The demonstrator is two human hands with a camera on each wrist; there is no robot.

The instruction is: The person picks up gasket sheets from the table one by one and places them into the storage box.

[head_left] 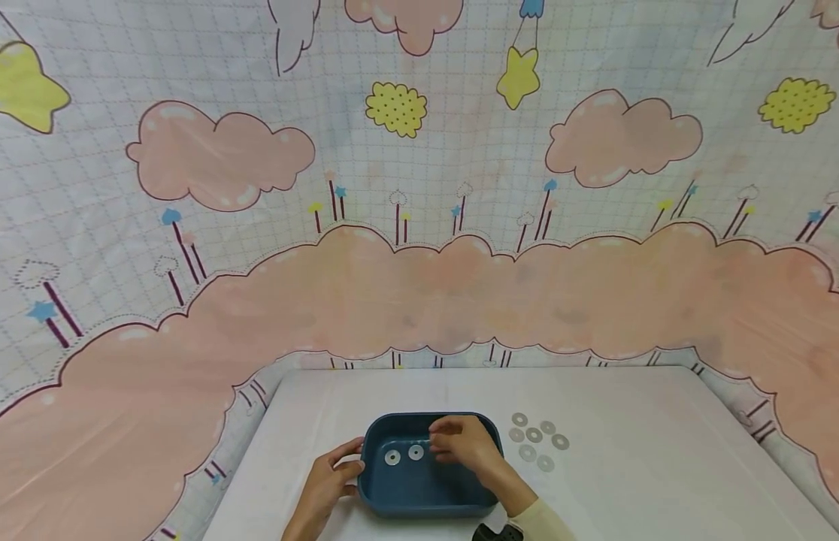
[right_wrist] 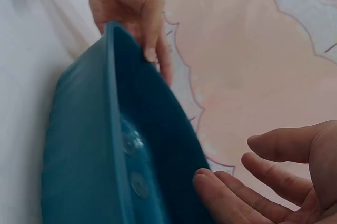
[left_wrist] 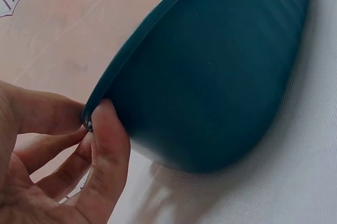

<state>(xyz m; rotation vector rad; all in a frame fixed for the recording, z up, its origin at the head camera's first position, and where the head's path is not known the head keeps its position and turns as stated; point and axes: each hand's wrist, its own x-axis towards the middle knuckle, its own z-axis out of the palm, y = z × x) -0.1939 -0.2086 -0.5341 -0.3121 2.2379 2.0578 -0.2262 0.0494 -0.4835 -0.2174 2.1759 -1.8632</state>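
A dark blue-green plastic bin [head_left: 429,512] stands on the white table. Two flat, pale ring-shaped washers [head_left: 404,454] lie on its floor; the right wrist view shows them blurred, one being the nearer washer [right_wrist: 139,184]. My left hand [head_left: 327,482] grips the bin's left end, and in the left wrist view its thumb and fingers [left_wrist: 109,145] pinch the rim. Over the bin's right half hovers my right hand [head_left: 468,449]. Its fingers [right_wrist: 253,203] are spread and loosely bent, with nothing seen between them, close to the far rim.
Several grey ring-shaped washers [head_left: 534,435] lie in a loose cluster on the white table [head_left: 649,466], just right of the bin. A patterned cloth [head_left: 460,293] with clouds and stars hangs behind the table and at its sides. A dark band [head_left: 497,533] is on the right wrist.
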